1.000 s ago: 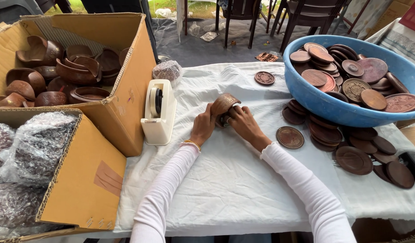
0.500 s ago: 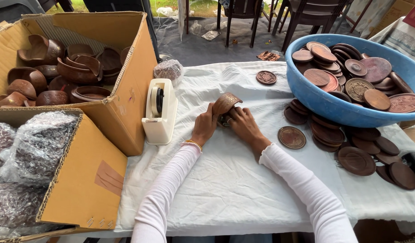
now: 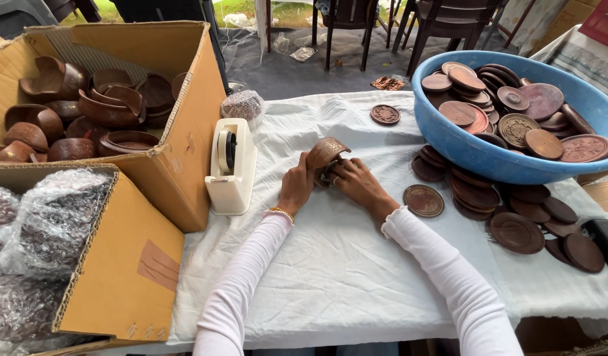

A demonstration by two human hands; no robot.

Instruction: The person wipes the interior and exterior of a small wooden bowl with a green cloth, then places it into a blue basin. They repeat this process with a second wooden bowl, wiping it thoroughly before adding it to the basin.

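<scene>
Centre of the frame, on the white tablecloth (image 3: 343, 264): my left hand (image 3: 297, 188) and right hand (image 3: 357, 184) are together, clamped on the carved wooden bowl (image 3: 325, 153) — I should keep it pressed down and steady, tape dispenser (image 3: 231, 165) just left within reach.

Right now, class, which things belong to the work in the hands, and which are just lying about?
In use: carved brown wooden holder, held by left hand and right hand.

Lying about: white tape dispenser; blue plastic basin of round wooden discs; cardboard box of brown wooden bowls.
</scene>
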